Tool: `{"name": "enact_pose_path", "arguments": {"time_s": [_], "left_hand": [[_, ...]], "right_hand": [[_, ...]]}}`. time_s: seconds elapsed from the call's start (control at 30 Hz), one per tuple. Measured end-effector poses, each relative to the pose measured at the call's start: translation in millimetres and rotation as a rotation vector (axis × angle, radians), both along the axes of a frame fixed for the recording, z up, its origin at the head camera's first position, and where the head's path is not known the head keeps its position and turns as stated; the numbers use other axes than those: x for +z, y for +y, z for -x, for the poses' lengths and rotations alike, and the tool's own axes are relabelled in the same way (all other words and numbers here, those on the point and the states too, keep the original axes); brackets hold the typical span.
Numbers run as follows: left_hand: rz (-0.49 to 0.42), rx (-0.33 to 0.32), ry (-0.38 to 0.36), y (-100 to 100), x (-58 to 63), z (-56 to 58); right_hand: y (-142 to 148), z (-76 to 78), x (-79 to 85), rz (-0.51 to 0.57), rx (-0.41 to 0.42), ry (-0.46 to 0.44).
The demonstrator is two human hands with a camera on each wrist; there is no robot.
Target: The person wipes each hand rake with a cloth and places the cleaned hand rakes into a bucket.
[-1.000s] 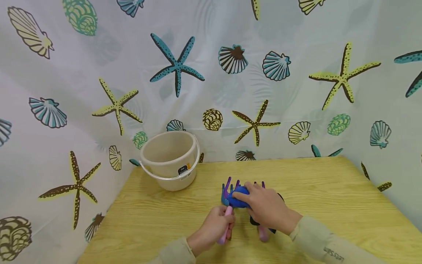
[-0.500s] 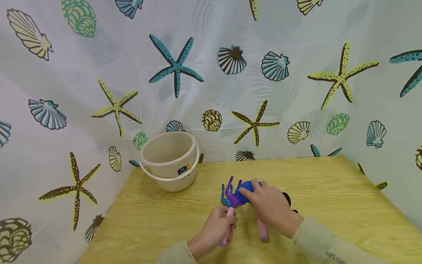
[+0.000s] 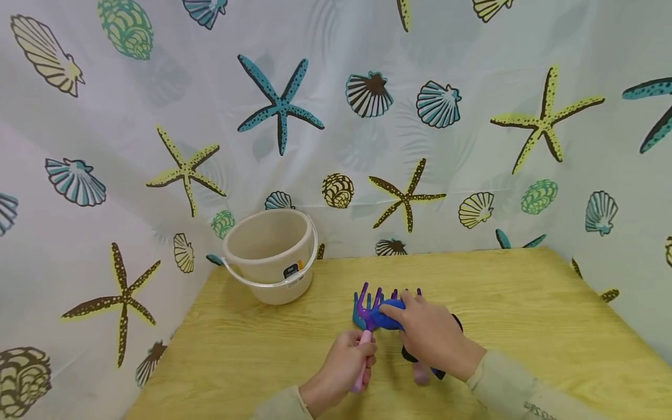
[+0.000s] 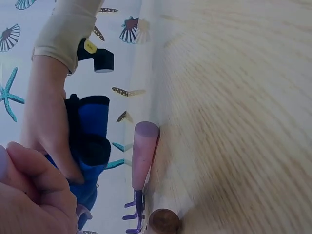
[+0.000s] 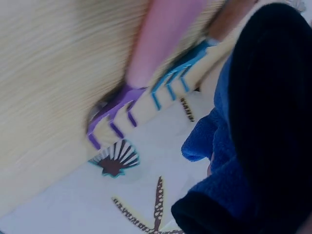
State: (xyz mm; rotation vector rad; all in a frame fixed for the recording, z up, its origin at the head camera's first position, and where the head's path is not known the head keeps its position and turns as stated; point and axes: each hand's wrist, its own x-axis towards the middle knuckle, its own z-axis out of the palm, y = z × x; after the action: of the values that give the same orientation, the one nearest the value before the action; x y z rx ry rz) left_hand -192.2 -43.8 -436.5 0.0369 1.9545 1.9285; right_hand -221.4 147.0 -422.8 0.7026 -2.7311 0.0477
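My left hand grips the pink handle of a small hand rake with purple tines, raised in front of me. With my right hand I hold a blue cloth with black edging, pressed against the rake's head. In the left wrist view, my right hand has the bunched blue cloth hanging from it. Behind the held rake lie a second purple hand rake with a pink handle and a teal hand rake with a brown handle, both on the table.
A beige bucket with its handle hanging down in front stands at the back left of the wooden table. A white curtain printed with shells and starfish surrounds the back and sides.
My right hand shifted the cloth up and right along the rake's head, then back left and lower. The left hand stays nearly in place, having moved slightly right with the rake.
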Motion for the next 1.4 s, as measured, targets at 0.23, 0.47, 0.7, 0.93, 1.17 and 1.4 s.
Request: {"name": "enact_pose_path", "arguments": {"time_s": [0.23, 0.47, 0.7, 0.93, 1.17, 1.4], "left_hand": [[0.009, 0.007, 0.027, 3.4, -5.3, -5.0], [0.018, 0.023, 0.027, 6.1, -4.1, -4.0], [0.002, 0.034, 0.013, 4.4, 1.6, -1.6], [-0.021, 0.02, 0.022, 1.7, 7.1, 2.6], [0.006, -0.002, 0.042, 3.8, 7.4, -3.5], [0.026, -0.016, 0.058, 7.1, 2.7, -10.1]], "right_hand": [[11.0, 9.4, -9.4, -0.062, -0.021, 0.099], [17.4, 12.6, -7.5, -0.178, 0.031, 0.289], [10.7, 5.2, 5.1, -0.036, 0.002, 0.195], [-8.0, -4.7, 15.1, 0.025, 0.073, 0.108], [-6.8, 9.8, 10.4, -0.118, 0.026, 0.217], [-5.8, 15.4, 12.1, -0.254, -0.015, 0.326]]}}
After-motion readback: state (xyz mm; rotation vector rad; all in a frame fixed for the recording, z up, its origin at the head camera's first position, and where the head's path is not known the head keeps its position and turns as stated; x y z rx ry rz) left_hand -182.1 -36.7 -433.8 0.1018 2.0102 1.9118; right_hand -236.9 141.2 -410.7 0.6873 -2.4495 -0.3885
